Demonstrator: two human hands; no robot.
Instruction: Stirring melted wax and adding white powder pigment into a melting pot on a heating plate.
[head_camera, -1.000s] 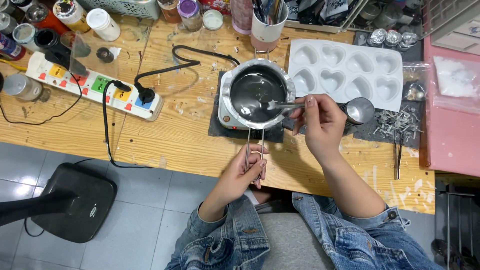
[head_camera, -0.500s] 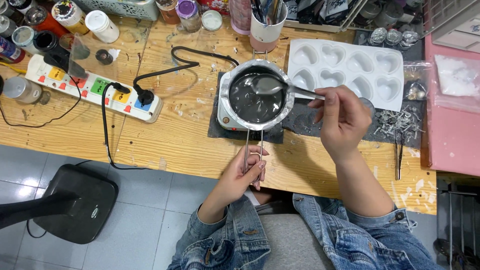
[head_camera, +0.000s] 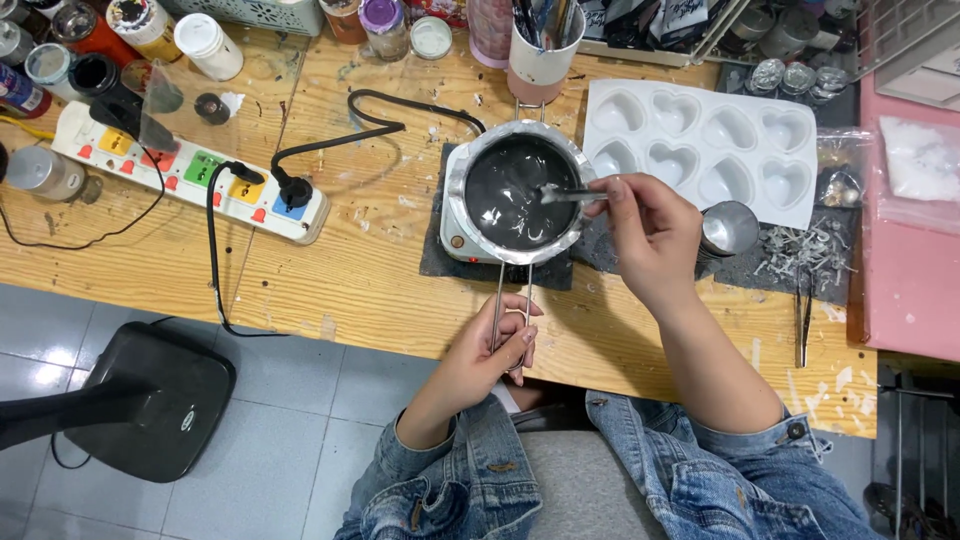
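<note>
Scuffed wooden workbench (head_camera: 350, 290), grey tiled floor (head_camera: 290, 420)

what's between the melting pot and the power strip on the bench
Mostly bare wood in the head view; only a black cord loops between the power strip and the pot.

Wooden tabletop (head_camera: 380, 290): power strip (head_camera: 190, 175) at 9 o'clock, dark mat (head_camera: 435, 262) centre, white heart mould (head_camera: 700, 150) at 2 o'clock, tweezers (head_camera: 803, 320) at 4 o'clock.

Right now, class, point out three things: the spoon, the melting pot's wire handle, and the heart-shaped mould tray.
spoon (head_camera: 568, 195), head view, on the shaft just left of the fingers.
wire handle (head_camera: 497, 300), head view, on the left wire above the hand.
heart-shaped mould tray (head_camera: 700, 150), head view, on the white surface between the cavities.
</note>
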